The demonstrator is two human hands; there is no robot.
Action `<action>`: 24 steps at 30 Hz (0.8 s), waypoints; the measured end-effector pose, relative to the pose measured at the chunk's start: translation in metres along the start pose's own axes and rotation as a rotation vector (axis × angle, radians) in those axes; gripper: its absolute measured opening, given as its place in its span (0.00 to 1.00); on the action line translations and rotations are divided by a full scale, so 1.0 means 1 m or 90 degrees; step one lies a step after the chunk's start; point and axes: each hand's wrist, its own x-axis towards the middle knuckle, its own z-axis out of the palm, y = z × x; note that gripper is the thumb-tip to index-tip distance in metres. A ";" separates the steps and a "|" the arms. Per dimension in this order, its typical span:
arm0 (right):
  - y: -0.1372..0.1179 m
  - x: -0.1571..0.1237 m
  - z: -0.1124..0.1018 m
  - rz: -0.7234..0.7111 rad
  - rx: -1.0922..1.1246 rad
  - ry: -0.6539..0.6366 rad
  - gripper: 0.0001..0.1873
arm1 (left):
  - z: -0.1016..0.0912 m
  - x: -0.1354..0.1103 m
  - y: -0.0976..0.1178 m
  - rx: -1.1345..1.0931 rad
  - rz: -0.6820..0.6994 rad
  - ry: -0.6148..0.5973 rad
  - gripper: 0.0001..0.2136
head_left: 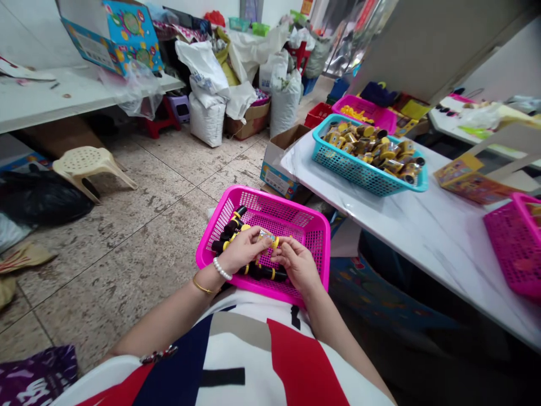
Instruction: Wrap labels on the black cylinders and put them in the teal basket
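Note:
Over a pink plastic basket [316, 225] on my lap, both hands are close together. My left hand [245, 248] is closed on a small labelled cylinder [267, 235] with a yellow end. My right hand [298, 264] has its thumb and fingers pinched at the yellow end; whether another small piece is between them I cannot make out. Inside the basket lie several black tubes [273, 273] with yellow bands, mostly along its left side and near edge. My hands hide part of them.
To my right, a white table [359, 211] carries a blue basket [355, 172] of yellow-and-brown cylinders, with a pink basket [386, 118] behind it. An open carton [276, 175] stands beside that table. A plastic stool [87, 163] and white sacks [207, 113] are on the floor.

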 end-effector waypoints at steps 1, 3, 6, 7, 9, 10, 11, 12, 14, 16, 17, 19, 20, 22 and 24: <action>0.000 -0.001 -0.001 -0.015 -0.017 -0.011 0.14 | 0.000 0.000 0.000 -0.017 -0.034 -0.008 0.15; 0.001 -0.002 -0.002 -0.054 -0.044 -0.022 0.15 | 0.000 -0.001 -0.001 -0.058 -0.077 -0.027 0.16; 0.006 -0.002 -0.005 -0.149 -0.055 0.000 0.09 | 0.003 0.000 -0.005 -0.177 -0.122 -0.071 0.18; 0.008 -0.002 -0.006 -0.177 -0.057 0.013 0.07 | 0.004 0.000 -0.007 -0.218 -0.138 -0.084 0.18; 0.010 -0.003 -0.006 -0.205 -0.062 0.036 0.06 | 0.006 0.001 -0.010 -0.273 -0.162 -0.092 0.18; 0.010 -0.003 -0.006 -0.208 -0.073 0.041 0.05 | 0.006 0.001 -0.011 -0.287 -0.168 -0.085 0.18; 0.010 -0.003 -0.006 -0.209 -0.092 0.043 0.05 | 0.007 0.001 -0.012 -0.292 -0.173 -0.074 0.18; 0.009 -0.004 -0.006 -0.215 -0.122 0.043 0.05 | 0.007 0.001 -0.013 -0.292 -0.178 -0.061 0.18; 0.006 -0.005 -0.005 -0.241 -0.203 0.035 0.07 | 0.008 0.001 -0.014 -0.289 -0.192 -0.037 0.19; 0.002 -0.004 -0.006 -0.284 -0.274 0.029 0.07 | 0.009 0.000 -0.014 -0.299 -0.204 -0.025 0.19; 0.001 -0.004 -0.006 -0.306 -0.293 0.030 0.06 | 0.010 0.000 -0.014 -0.307 -0.207 -0.024 0.19; -0.002 -0.004 -0.006 -0.333 -0.310 0.031 0.04 | 0.011 0.000 -0.013 -0.321 -0.211 -0.025 0.18; -0.003 -0.005 -0.004 -0.330 -0.315 0.028 0.05 | 0.012 0.000 -0.013 -0.320 -0.213 -0.023 0.18; -0.004 -0.010 -0.001 -0.301 -0.343 0.012 0.10 | 0.014 -0.001 -0.013 -0.304 -0.215 -0.012 0.18; -0.005 -0.014 0.002 -0.278 -0.407 -0.006 0.13 | 0.016 -0.002 -0.014 -0.285 -0.211 0.005 0.19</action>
